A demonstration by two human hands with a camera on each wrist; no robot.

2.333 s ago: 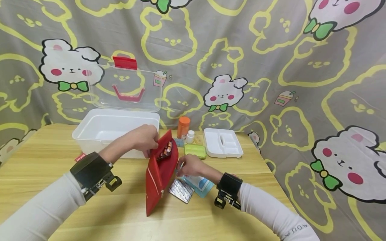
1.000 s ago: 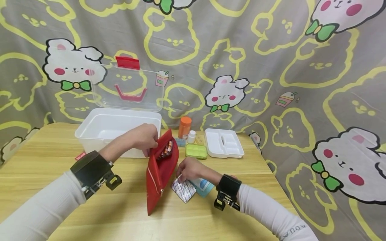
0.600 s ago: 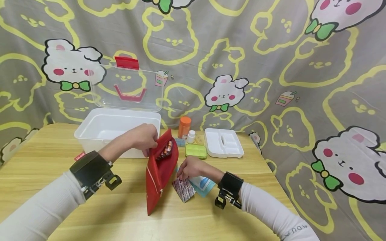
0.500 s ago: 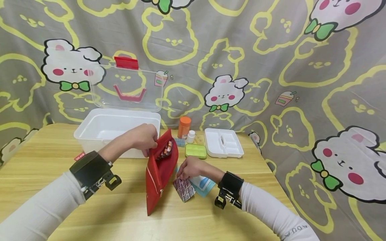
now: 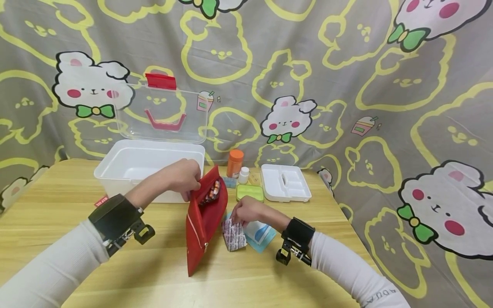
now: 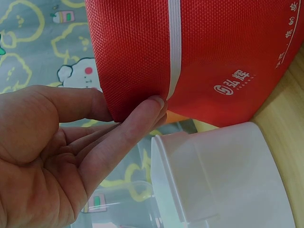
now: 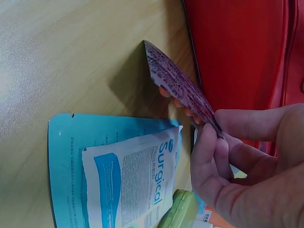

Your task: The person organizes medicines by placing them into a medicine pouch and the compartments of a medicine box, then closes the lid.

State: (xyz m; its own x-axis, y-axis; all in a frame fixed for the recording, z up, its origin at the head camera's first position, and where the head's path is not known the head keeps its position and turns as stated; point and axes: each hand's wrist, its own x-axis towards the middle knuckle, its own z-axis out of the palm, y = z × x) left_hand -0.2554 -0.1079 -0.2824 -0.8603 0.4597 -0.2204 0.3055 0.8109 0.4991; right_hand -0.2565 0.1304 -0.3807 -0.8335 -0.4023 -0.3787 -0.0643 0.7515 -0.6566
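Note:
My left hand (image 5: pixel 184 177) pinches the upper edge of a red zippered pouch (image 5: pixel 195 241) and holds it upright on the table, its mouth parted. Inside the pouch sits a blister pack of capsules (image 5: pixel 212 192). Just right of the pouch, my right hand (image 5: pixel 248 209) pinches one end of a silvery blister pack (image 5: pixel 234 237). In the right wrist view this blister pack (image 7: pixel 178 83) stands tilted above the table, orange capsules showing on its underside. Close by lie a white packet marked Surgical (image 7: pixel 137 175) and a teal packet (image 7: pixel 64 161) beneath it.
Behind my left hand stands a white box (image 5: pixel 115 171) with its clear lid (image 5: pixel 161 128) raised. Further back are an orange bottle (image 5: pixel 235 164), a small white bottle (image 5: pixel 244 175), a green case (image 5: pixel 250 193) and a white divided tray (image 5: pixel 271 194).
My right hand has taken hold of the silvery blister pack by its far end and raised it off the table. My left hand and the red pouch have stayed nearly still.

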